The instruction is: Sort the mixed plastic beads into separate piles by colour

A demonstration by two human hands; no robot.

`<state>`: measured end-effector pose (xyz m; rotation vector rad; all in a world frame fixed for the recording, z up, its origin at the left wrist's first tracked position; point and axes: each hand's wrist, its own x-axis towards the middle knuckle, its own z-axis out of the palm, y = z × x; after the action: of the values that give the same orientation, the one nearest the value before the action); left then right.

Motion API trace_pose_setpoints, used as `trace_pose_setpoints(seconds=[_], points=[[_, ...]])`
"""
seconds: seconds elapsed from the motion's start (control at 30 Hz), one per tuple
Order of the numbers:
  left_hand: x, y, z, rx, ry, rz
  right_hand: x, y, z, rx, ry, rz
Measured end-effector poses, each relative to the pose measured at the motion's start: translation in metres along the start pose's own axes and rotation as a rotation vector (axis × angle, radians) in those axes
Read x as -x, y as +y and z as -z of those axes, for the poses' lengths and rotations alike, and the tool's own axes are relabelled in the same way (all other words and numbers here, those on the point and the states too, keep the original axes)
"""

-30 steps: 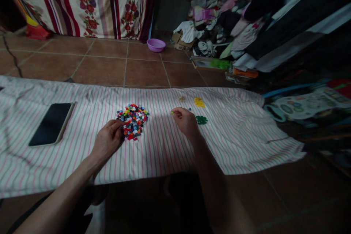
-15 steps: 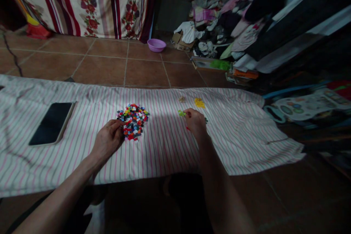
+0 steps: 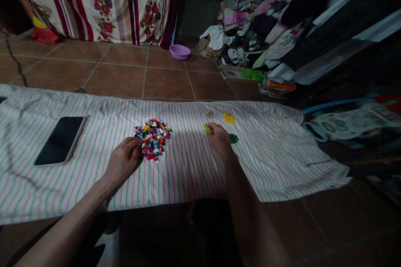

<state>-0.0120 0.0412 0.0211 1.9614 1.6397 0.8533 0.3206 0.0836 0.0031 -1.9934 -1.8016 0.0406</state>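
A pile of small mixed-colour pieces (image 3: 154,135), like tiny building bricks, lies on the striped cloth (image 3: 184,167). My left hand (image 3: 124,156) rests at the pile's left edge, fingers drawn together and touching it; what they pinch, if anything, is too small to make out. Farther right, my right hand (image 3: 218,137) is closed, thumb and fingertips pinched beside a few lime-green pieces (image 3: 206,128). Whatever is between those fingertips is hidden. Dark green pieces (image 3: 233,138) lie just right of that hand. Behind it are yellow pieces (image 3: 229,118) and beige pieces (image 3: 209,114).
A dark-screened phone (image 3: 60,139) lies on the cloth at the left. Beyond the cloth, a purple basin (image 3: 179,52) stands on the tiled floor (image 3: 115,62). Heaped clothes (image 3: 250,29) and a pale plastic toy (image 3: 344,119) are at the right.
My right hand has shifted slightly left and down against the lime-green pieces, uncovering more of the dark green ones. A red bit beneath it no longer shows. My left hand stays at the pile.
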Motion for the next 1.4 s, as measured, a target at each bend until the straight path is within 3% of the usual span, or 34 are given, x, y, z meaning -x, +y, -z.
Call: trace_pose_setpoints(seconds=[0.4,0.83,1.4], points=[[0.001,-0.004,-0.002,-0.009,-0.01,0.001,-0.001,0.001,-0.004,0.025,-0.067,0.03],[0.002,-0.001,0.002,0.042,-0.012,-0.012,0.0,-0.008,-0.001,-0.045,0.009,0.132],[0.004,-0.002,0.004,0.026,-0.006,0.011,-0.005,-0.012,0.025,-0.198,0.064,-0.12]])
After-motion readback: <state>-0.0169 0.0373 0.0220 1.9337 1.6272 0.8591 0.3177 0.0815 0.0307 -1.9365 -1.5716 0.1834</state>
